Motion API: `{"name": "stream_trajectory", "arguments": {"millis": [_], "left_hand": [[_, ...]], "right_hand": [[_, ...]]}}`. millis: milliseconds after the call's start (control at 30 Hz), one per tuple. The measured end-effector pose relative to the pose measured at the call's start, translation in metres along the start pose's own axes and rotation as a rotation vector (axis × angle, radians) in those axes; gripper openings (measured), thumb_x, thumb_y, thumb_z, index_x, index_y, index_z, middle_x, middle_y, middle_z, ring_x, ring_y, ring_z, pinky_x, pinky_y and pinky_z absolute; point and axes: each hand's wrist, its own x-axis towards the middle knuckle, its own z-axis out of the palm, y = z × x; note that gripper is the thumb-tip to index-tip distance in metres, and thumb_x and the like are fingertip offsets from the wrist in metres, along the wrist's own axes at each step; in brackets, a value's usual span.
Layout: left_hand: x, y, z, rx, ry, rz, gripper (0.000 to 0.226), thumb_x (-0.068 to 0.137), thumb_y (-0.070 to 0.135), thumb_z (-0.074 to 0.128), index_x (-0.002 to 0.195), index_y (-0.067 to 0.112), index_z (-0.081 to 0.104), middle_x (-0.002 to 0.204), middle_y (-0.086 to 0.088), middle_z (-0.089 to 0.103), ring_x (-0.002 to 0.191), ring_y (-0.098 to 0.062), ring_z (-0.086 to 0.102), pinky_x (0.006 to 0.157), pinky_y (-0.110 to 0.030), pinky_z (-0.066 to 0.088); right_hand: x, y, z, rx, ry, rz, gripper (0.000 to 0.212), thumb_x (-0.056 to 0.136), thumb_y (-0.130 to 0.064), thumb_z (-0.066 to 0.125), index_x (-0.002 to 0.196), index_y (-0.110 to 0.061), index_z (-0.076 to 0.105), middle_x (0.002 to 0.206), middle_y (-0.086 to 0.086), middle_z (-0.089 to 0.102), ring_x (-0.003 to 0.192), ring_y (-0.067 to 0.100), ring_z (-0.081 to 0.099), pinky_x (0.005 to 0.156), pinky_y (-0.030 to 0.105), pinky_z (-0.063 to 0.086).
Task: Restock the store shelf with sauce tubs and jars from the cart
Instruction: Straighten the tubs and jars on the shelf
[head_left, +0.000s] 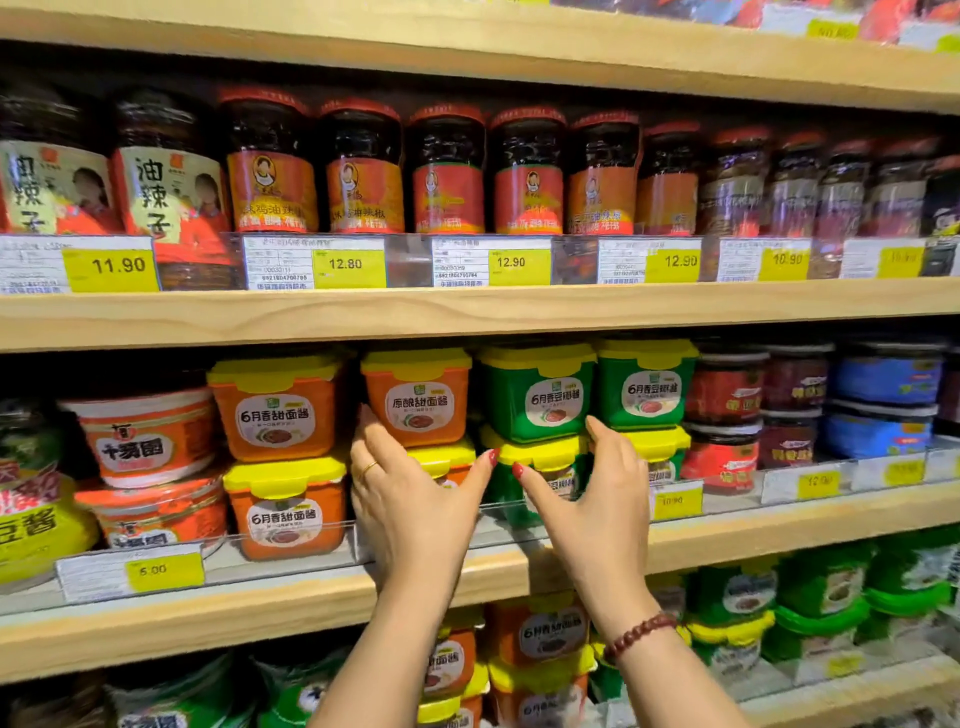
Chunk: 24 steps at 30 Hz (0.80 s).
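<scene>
Middle shelf (249, 618): 4 orange tubs (278, 410), 4 green tubs (537, 395), stacked two high. Left hand (410, 499), right hand (597, 493) in front, fingers straight, thumbs spread, gripping nothing.

Yellow price tags (111, 267), 11.90 and 12.80 among them, are held in clear plastic rails (410, 260), and a yellow pouch (36, 525) is seen far left.

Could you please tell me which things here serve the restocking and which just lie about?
Job: left hand, right hand, orange square plastic tub with yellow lid, green square plastic tub with yellow lid.
Lying about: yellow price tag, blue round tubs.
</scene>
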Motion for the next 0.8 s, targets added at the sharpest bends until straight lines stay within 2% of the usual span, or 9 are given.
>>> {"name": "stream_trajectory", "arguments": {"millis": [233, 467, 600, 800], "left_hand": [[0.009, 0.002, 0.004, 0.006, 0.077, -0.074, 0.099, 0.062, 0.061, 0.072, 0.132, 0.004, 0.033, 0.131, -0.016, 0.049, 0.121, -0.034, 0.046, 0.090, -0.042, 0.045], [0.008, 0.002, 0.001, 0.010, 0.080, -0.087, 0.096, 0.060, 0.064, 0.071, 0.129, 0.009, 0.034, 0.127, -0.012, 0.051, 0.118, -0.032, 0.047, 0.087, -0.040, 0.045], [0.008, 0.002, -0.001, 0.030, 0.080, -0.071, 0.095, 0.060, 0.064, 0.072, 0.129, 0.009, 0.035, 0.126, -0.012, 0.053, 0.117, -0.032, 0.049, 0.086, -0.039, 0.044], [0.010, 0.000, -0.003, 0.009, 0.083, -0.045, 0.096, 0.059, 0.061, 0.075, 0.130, 0.008, 0.036, 0.124, -0.012, 0.054, 0.114, -0.032, 0.050, 0.085, -0.037, 0.044]], "right_hand": [[-0.002, 0.005, 0.011, 0.039, 0.071, -0.022, 0.076, 0.073, -0.039, 0.080, 0.134, -0.005, 0.049, 0.127, 0.009, 0.058, 0.119, 0.020, 0.038, 0.097, 0.036, 0.042], [-0.001, 0.005, 0.020, 0.007, 0.094, -0.021, 0.075, 0.070, -0.041, 0.081, 0.128, 0.000, 0.053, 0.119, 0.013, 0.062, 0.114, 0.029, 0.049, 0.092, 0.037, 0.045], [-0.002, 0.002, 0.026, -0.007, 0.123, -0.008, 0.075, 0.069, -0.041, 0.082, 0.125, 0.001, 0.054, 0.116, 0.014, 0.063, 0.112, 0.029, 0.048, 0.089, 0.036, 0.046], [-0.002, 0.003, 0.033, 0.006, 0.161, -0.019, 0.075, 0.069, -0.041, 0.082, 0.122, 0.004, 0.056, 0.112, 0.017, 0.063, 0.111, 0.027, 0.045, 0.090, 0.033, 0.040]]}}
